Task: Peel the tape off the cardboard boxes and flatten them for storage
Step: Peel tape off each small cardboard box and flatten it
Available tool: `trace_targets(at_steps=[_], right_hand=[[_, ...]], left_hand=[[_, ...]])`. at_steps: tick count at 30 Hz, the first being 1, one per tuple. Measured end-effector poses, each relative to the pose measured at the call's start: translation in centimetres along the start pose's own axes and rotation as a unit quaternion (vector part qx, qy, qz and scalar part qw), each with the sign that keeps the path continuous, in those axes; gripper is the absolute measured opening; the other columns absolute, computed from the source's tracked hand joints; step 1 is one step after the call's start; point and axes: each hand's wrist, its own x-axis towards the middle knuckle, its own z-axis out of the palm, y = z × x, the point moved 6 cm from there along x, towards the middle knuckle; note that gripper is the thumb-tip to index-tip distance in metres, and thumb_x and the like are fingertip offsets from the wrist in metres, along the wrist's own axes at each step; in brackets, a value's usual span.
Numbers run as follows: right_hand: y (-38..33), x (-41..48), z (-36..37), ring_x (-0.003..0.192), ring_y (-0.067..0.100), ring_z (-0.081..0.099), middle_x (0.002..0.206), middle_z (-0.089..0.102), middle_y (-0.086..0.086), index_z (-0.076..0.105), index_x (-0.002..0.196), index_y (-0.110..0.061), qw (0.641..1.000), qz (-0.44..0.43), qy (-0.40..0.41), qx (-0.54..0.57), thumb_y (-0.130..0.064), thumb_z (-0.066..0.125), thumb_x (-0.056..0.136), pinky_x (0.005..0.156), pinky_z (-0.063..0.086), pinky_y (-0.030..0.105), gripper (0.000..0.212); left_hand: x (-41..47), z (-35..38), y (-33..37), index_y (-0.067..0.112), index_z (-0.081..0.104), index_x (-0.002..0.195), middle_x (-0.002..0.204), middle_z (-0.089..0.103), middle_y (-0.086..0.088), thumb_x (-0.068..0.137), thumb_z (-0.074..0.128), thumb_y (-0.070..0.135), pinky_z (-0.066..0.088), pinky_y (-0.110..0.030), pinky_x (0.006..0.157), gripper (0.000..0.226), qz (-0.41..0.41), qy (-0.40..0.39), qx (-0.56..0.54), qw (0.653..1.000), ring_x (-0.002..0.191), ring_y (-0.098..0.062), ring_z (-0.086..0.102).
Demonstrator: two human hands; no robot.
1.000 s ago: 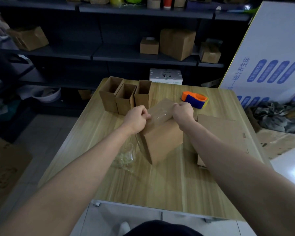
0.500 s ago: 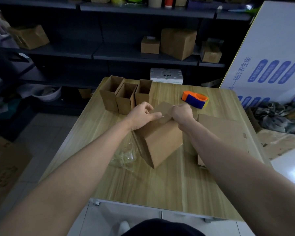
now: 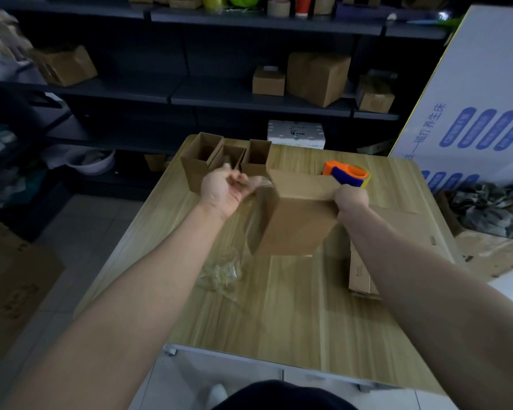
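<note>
Storeroom: dark shelving [image 3: 219,93] behind, cartons on it. Wooden table [image 3: 293,315] in front. Large white printed carton [image 3: 471,113] at right. Cardboard box [image 3: 296,226] mid-table, tilted, closed; right hand [image 3: 351,199] curled over its top right corner. Flattened cardboard [image 3: 365,273] partly under right forearm. Three open-topped boxes [image 3: 208,155] far left, contents unclear. Tape dispenser [image 3: 348,174] just behind right hand. Left hand [image 3: 222,187] pinches clear tape strip [image 3: 259,183] running from box's top left edge. Crumpled tape [image 3: 219,270] on table near box.
</note>
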Motion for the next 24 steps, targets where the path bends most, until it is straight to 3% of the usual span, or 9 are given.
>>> trace_targets(at_steps=[4,7,11,13,16,18,20,22,24], right_hand=[[0.6,1.3,-2.9,0.088,0.021,0.054,0.088,0.053,0.006,0.051,0.082,-0.011,0.995,0.059,0.069,0.047,-0.009,0.042,0.090,0.079,0.049,0.033,0.012],[1.0,1.8,-2.7,0.093,0.023,0.054,0.092,0.055,0.007,0.055,0.093,-0.013,0.995,0.075,0.047,0.047,-0.008,0.041,0.087,0.084,0.052,0.039,0.016],[1.3,1.2,-1.5,0.099,0.022,0.054,0.099,0.057,0.006,0.055,0.107,-0.013,0.997,0.072,0.012,0.039,-0.009,0.038,0.091,0.090,0.051,0.041,0.023],[1.7,1.9,-0.9,0.092,0.021,0.055,0.111,0.059,0.010,0.052,0.106,-0.012,0.998,0.061,-0.023,0.019,-0.009,0.039,0.093,0.086,0.053,0.039,0.019],[2.2,2.6,0.1,0.102,0.025,0.056,0.139,0.047,0.019,0.051,0.113,-0.006,0.983,0.003,-0.077,-0.164,-0.012,0.049,0.091,0.091,0.051,0.043,0.023],[1.6,1.6,1.0,0.131,0.033,0.039,0.154,0.024,0.013,0.028,0.146,-0.019,0.952,-0.064,-0.103,-0.281,-0.007,0.054,0.087,0.103,0.041,0.047,0.066],[-0.4,-0.7,3.5,0.145,0.033,0.012,0.160,0.006,0.004,0.007,0.152,-0.033,0.906,-0.184,-0.204,-0.323,-0.002,0.059,0.079,0.112,0.025,0.057,0.094],[-1.2,-3.6,6.2,0.147,0.030,-0.003,0.161,-0.002,0.000,-0.003,0.152,-0.034,0.815,-0.252,-0.323,-0.409,-0.009,0.067,0.076,0.115,0.012,0.060,0.106],[-0.7,-4.5,7.9,0.145,0.029,-0.016,0.160,-0.012,-0.001,-0.013,0.150,-0.035,0.705,-0.292,-0.334,-0.553,-0.033,0.077,0.071,0.115,0.000,0.060,0.120]], left_hand=[[1.3,-3.7,1.9,0.007,0.048,0.116,0.091,0.055,-0.005,0.085,0.067,0.030,0.058,-0.033,0.072,0.043,-0.014,0.112,0.229,0.967,0.063,-0.010,0.054],[1.7,-4.2,0.6,0.006,0.039,0.127,0.109,0.057,-0.009,0.077,0.073,0.038,0.047,-0.023,0.056,0.069,-0.037,0.105,0.495,0.861,0.072,-0.013,0.055],[1.3,-1.9,-1.7,0.009,0.039,0.127,0.100,0.054,-0.002,0.075,0.063,0.065,0.043,-0.026,0.070,0.080,-0.063,-0.018,0.594,0.802,0.073,-0.013,0.047],[1.4,-1.3,-1.9,0.009,0.050,0.122,0.110,0.056,0.000,0.079,0.067,0.054,0.045,-0.031,0.081,0.065,-0.039,-0.045,0.636,0.769,0.096,-0.018,0.056],[2.0,-1.5,-1.6,0.011,0.058,0.095,0.104,0.060,-0.003,0.085,0.068,0.030,0.051,-0.038,0.079,0.023,0.021,-0.024,0.619,0.784,0.101,-0.025,0.058],[2.2,-1.9,-1.6,0.012,0.055,0.082,0.093,0.060,-0.004,0.086,0.068,0.021,0.054,-0.041,0.077,0.017,0.046,0.001,0.626,0.779,0.093,-0.026,0.059],[2.3,-1.7,-1.7,0.012,0.055,0.078,0.086,0.062,-0.005,0.084,0.070,0.021,0.053,-0.040,0.076,0.018,0.072,0.014,0.678,0.731,0.083,-0.024,0.060],[2.0,-1.2,-1.7,0.011,0.058,0.081,0.086,0.063,-0.004,0.083,0.070,0.022,0.050,-0.036,0.071,0.017,0.088,0.031,0.712,0.696,0.079,-0.021,0.060],[2.1,-0.6,-1.9,0.012,0.060,0.084,0.087,0.063,-0.002,0.084,0.070,0.023,0.050,-0.035,0.071,0.014,0.091,0.031,0.713,0.694,0.080,-0.019,0.061]])
